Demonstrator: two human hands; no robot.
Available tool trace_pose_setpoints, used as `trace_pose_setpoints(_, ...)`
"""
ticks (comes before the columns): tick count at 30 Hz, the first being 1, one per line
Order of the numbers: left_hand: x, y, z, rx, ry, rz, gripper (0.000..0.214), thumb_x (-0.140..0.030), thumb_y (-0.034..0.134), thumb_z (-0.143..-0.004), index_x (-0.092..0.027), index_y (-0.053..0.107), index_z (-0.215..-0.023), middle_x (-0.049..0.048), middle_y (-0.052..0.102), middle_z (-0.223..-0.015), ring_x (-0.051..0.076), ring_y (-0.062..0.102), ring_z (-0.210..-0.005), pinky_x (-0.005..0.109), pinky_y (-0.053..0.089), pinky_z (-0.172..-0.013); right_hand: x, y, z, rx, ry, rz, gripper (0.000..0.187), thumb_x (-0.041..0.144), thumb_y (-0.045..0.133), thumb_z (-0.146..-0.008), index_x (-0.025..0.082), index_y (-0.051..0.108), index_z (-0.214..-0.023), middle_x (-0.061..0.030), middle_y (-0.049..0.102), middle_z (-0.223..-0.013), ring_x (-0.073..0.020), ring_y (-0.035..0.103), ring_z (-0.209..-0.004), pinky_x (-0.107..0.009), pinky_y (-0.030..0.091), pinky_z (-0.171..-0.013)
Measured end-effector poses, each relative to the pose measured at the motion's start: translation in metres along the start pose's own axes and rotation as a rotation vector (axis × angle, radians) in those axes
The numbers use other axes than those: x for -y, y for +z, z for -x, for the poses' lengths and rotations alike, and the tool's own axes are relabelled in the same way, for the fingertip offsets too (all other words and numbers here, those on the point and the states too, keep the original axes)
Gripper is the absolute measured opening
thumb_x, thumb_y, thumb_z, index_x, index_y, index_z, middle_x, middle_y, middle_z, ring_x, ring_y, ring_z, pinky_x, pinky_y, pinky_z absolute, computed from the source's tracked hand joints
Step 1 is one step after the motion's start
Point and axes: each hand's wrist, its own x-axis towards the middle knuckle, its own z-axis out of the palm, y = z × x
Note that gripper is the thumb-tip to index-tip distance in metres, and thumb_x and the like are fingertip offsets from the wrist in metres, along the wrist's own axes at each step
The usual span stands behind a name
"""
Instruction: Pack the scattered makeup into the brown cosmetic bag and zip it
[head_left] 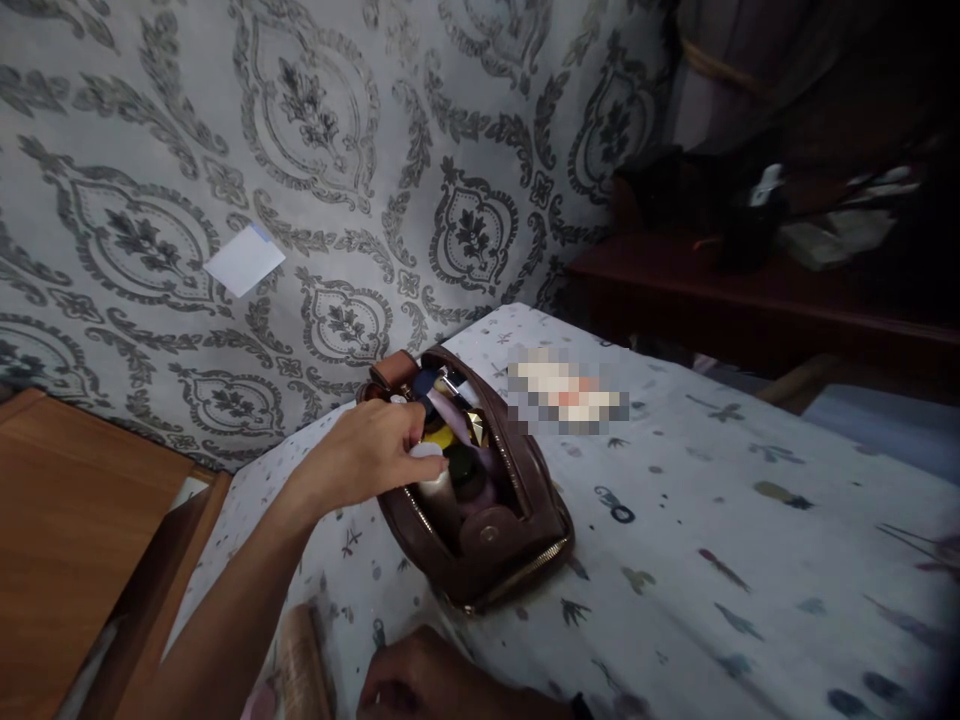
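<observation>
A brown zip bag [480, 560] lies unzipped on the patterned sheet, packed with small cosmetics. My left hand [360, 455] reaches over its left edge. Thumb and fingers close around a pale tube with a white cap [441, 495], which still stands inside the bag; the fingertips are partly hidden. Beside it I see a dark round lid [461, 465], a yellow item [441, 437] and a shiny gold piece [477, 428]. At the bottom edge, my right hand [420, 680] is curled in shadow near the bag's front, and whatever it may hold is hidden.
A beige tube [301, 660] lies left of my right hand. Beyond the bag is a blurred-out item [568, 392] on the sheet [720, 480]. Wooden furniture [82, 520] stands at left, a dark red shelf [675, 285] at right. White paper [244, 261] is on the wall.
</observation>
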Motion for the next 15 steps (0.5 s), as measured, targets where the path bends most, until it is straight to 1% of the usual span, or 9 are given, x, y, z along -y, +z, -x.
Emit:
trace_pose_setpoints(2,-0.002,0.001,0.000,0.016,0.008,0.018,0.026,-0.046,0.062,-0.079,-0.021,0.052,-0.079,-0.0053,0.055,-0.064,0.014,0.050,-0.064,0.028,0.028,-0.058,-0.003,0.002,-0.003,-0.002,-0.011,0.004,0.010,0.018,0.064,-0.077,0.016,0.074,-0.077,0.0051,0.054,-0.064,-0.0075,0.049,-0.062,-0.016,0.035,-0.056)
trace_pose_setpoints(4,-0.004,0.001,0.000,0.037,0.013,0.018,0.024,-0.045,0.062,-0.080,-0.022,0.056,-0.086,-0.0047,0.060,-0.068,0.016,0.053,-0.066,0.029,0.029,-0.060,-0.008,0.004,-0.006,0.000,-0.025,0.004,0.009,0.018,0.065,-0.077,0.016,0.074,-0.079,0.0053,0.055,-0.064,-0.0076,0.049,-0.061,-0.016,0.036,-0.056)
trace_pose_setpoints(7,-0.007,0.000,0.001,0.066,0.015,-0.009,0.022,-0.044,0.059,-0.084,-0.022,0.060,-0.087,-0.0036,0.063,-0.071,0.016,0.056,-0.068,0.029,0.029,-0.060,-0.011,0.006,-0.006,-0.005,-0.020,0.010,0.012,0.024,0.066,-0.078,0.018,0.075,-0.083,0.0050,0.057,-0.064,-0.0081,0.049,-0.060,-0.016,0.036,-0.056)
trace_pose_setpoints(11,-0.005,0.002,0.003,0.061,0.037,-0.043,0.026,-0.047,0.060,-0.086,-0.022,0.064,-0.090,-0.0025,0.066,-0.077,0.017,0.059,-0.072,0.029,0.031,-0.061,0.000,0.003,0.003,-0.030,0.041,0.023,0.018,0.024,0.062,-0.078,0.018,0.078,-0.085,0.0036,0.059,-0.067,-0.0088,0.052,-0.063,-0.017,0.037,-0.057)
trace_pose_setpoints(15,-0.002,0.003,0.005,0.048,0.088,-0.058,0.032,-0.053,0.057,-0.088,-0.023,0.066,-0.094,-0.0026,0.066,-0.076,0.017,0.060,-0.073,0.029,0.031,-0.062,0.011,0.001,0.008,-0.052,0.070,0.018,0.021,0.021,0.060,-0.077,0.018,0.079,-0.087,0.0024,0.062,-0.070,-0.0094,0.053,-0.065,-0.018,0.038,-0.059)
